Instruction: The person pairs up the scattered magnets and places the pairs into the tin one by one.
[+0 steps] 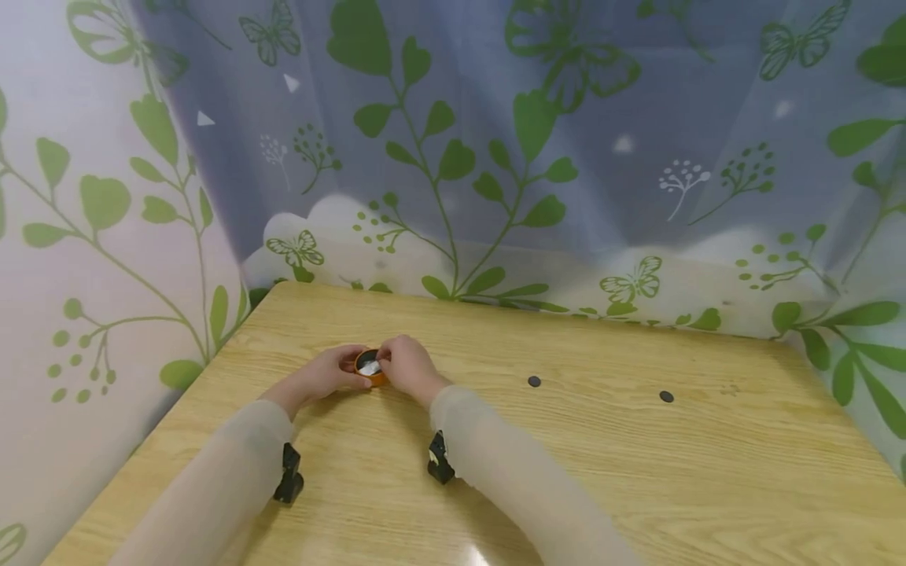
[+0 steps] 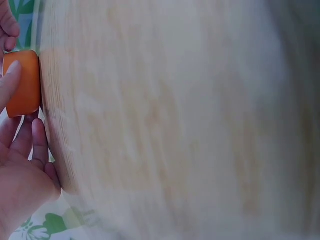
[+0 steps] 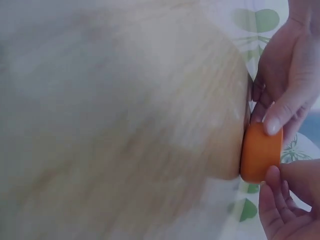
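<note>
A small round orange bowl (image 1: 361, 378) with a dark inside stands on the wooden table, with a whitish, shiny patch in it too small to identify. My left hand (image 1: 329, 372) grips its left side; in the left wrist view the thumb (image 2: 11, 80) lies along the orange wall. At the right rim is my right hand (image 1: 409, 366), fingers curled. One right fingertip (image 3: 272, 173) touches the wall near the rim in the right wrist view, and the hand appears to pinch the edge. Whether it also holds something inside is hidden.
Two flat dark discs lie to the right on the table: one nearer disc (image 1: 534, 381) and one farther disc (image 1: 667, 397). A leaf-and-butterfly printed curtain (image 1: 453, 212) hangs behind the table (image 1: 602, 472) and along its left side.
</note>
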